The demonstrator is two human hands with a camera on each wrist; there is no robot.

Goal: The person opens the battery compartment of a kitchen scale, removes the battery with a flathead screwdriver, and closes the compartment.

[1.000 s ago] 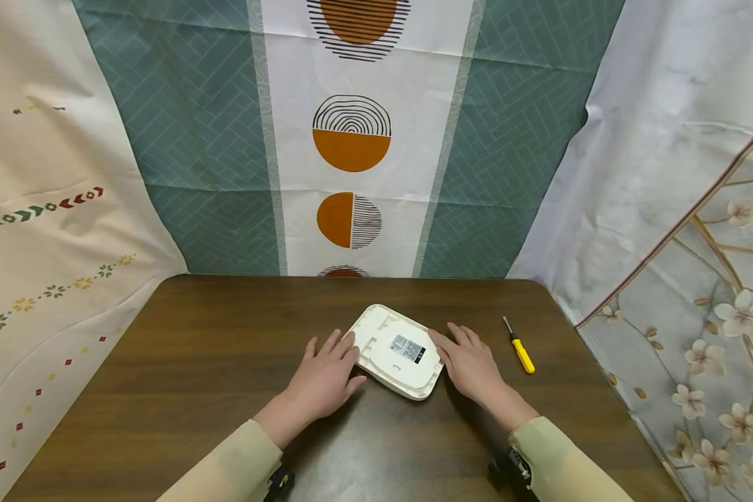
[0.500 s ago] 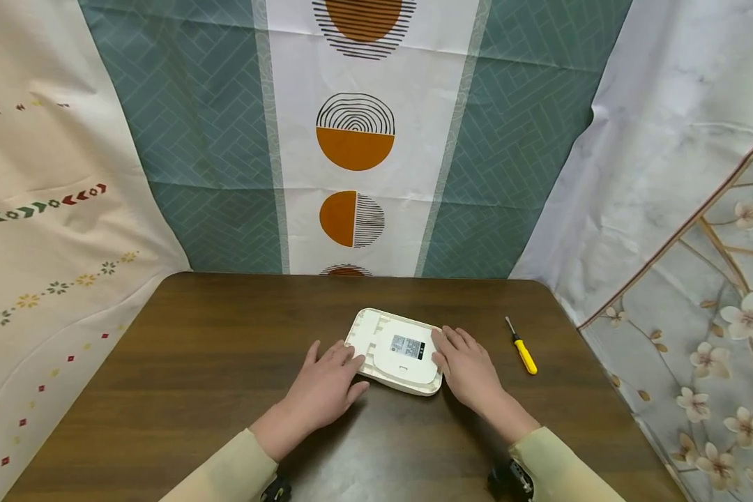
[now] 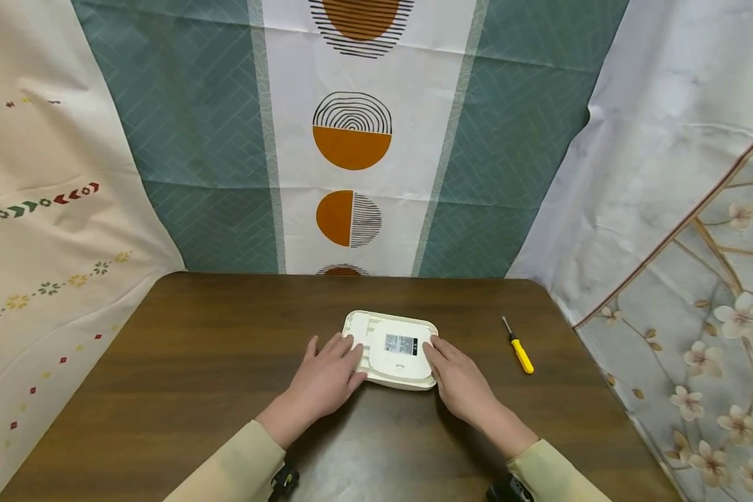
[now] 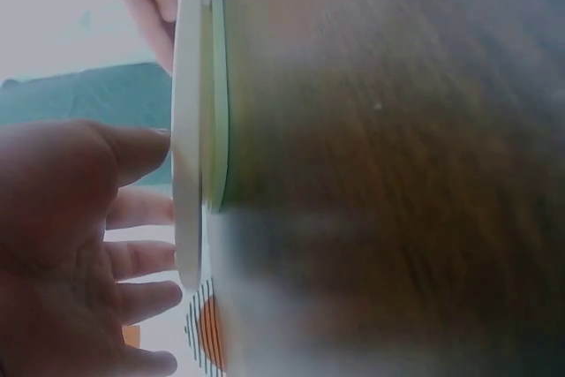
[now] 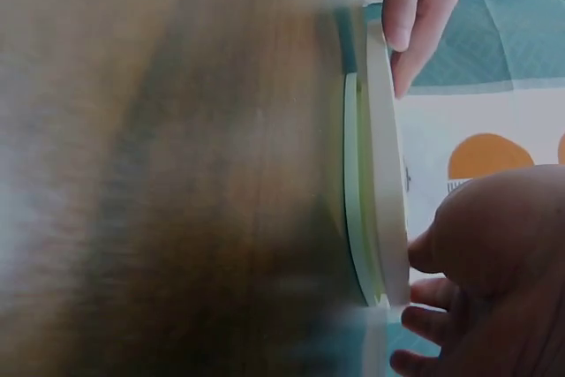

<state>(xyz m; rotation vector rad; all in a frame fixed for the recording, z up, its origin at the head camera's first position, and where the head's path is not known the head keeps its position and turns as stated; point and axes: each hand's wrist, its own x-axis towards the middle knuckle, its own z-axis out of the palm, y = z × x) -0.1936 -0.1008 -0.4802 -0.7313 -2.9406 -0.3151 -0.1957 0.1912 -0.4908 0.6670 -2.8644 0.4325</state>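
Note:
A white, flat device with rounded corners point(image 3: 394, 361) lies on the brown table, with a printed label point(image 3: 401, 344) on the side facing up. It looks like an upturned kitchen scale, though its kind is not certain. Beneath its body, a thinner pale green plate point(image 4: 221, 103) rests near the tabletop in the left wrist view. My left hand point(image 3: 326, 376) touches the device's left end with fingers spread and fairly straight. At the other end, the fingertips of my right hand point(image 3: 461, 380) rest on the right edge. Neither hand curls round it.
A screwdriver with a yellow handle point(image 3: 522, 357) lies to the right of my right hand, its tip toward the back. The brown table point(image 3: 226, 335) ends at a patterned cloth point(image 3: 351, 174) behind, with more cloth point(image 3: 678, 265) on the right.
The device has turned counterclockwise from a slanted position to nearly square with the table's back edge. Both hands have stayed at its ends, the right shifting slightly left.

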